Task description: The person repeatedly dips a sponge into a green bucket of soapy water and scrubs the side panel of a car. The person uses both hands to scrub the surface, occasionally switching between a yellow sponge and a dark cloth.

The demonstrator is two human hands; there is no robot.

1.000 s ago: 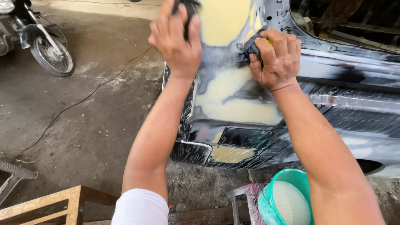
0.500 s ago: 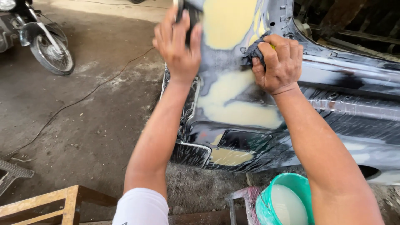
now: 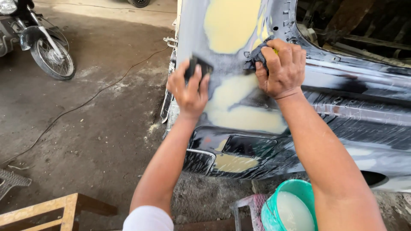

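Down the panel my left hand [image 3: 190, 92] has slid since half a second ago, off the upper yellow filler patch [image 3: 231, 23] and onto the dark strip above the lower one, while my right hand [image 3: 282, 68] has barely shifted. Nearest me, below my right forearm, a teal bucket [image 3: 274, 205] of milky water stands on the floor beside a small pink stool [image 3: 248, 205], with a wooden frame [image 3: 51, 211] off at the lower left. Above those, the car body panel [image 3: 342, 124] is wet, dark and glossy, with pale filler [image 3: 244, 107] between my wrists. My left fingers [image 3: 197, 81] are curled shut over a small dark sanding block [image 3: 199, 66], flat against the metal; I judge it stiff, light and slick with water, best gripped across its top edges with the palm pressing. My right fingers are closed on a dark wad of cloth or sponge [image 3: 257, 57], soft and soggy, near the panel's upper edge by the opening. Farthest off, a motorcycle [image 3: 38, 38] stands at the floor's far left corner, with a cable [image 3: 85, 105] trailing across the concrete.
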